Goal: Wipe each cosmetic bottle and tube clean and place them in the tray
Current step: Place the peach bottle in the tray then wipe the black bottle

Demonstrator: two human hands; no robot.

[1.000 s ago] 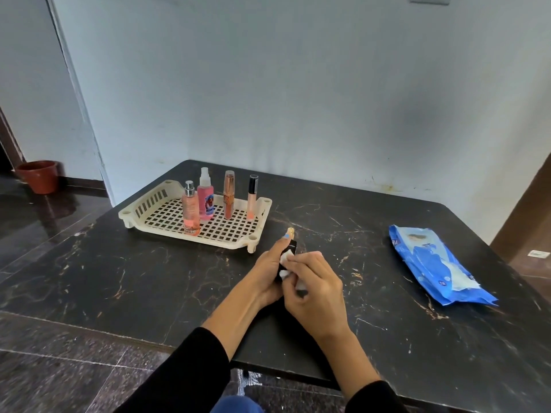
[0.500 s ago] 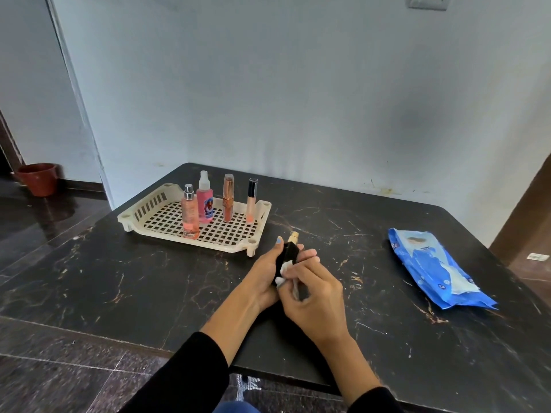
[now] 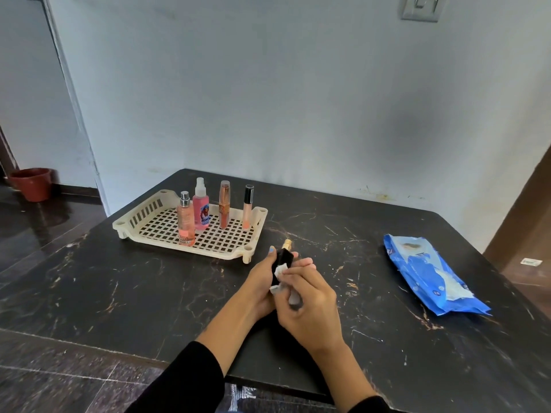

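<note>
While the left hand [image 3: 262,281] wraps its fingers round a small black bottle [image 3: 282,263] with a gold top, the right hand [image 3: 310,305] pinches a white wipe [image 3: 280,271] against the bottle's side. Bottle sits between both hands, tilted slightly, gold tip poking out above the left thumb; lower part hidden by the fingers. Both hands are over the table [image 3: 119,293], near its front edge.

Tray [image 3: 143,217] is beyond and to the left of the left hand, near but not touching. Cream plastic, grid floor, slotted walls, round corner posts. Four items stand upright in it: peach spray bottle [image 3: 186,222], pink spray bottle [image 3: 200,207], copper tube [image 3: 223,208], and pale gloss tube [image 3: 247,210] with black cap.

Blue wipes pack [image 3: 429,272] lies flat well to the right of the right hand, crinkled film, flap open.

Table top is black marble-look with pale veins, glossy. Wall behind is plain, pale. Terracotta pot [image 3: 31,183] on the dark floor, far left. Black sleeves [image 3: 190,380] on both arms.
</note>
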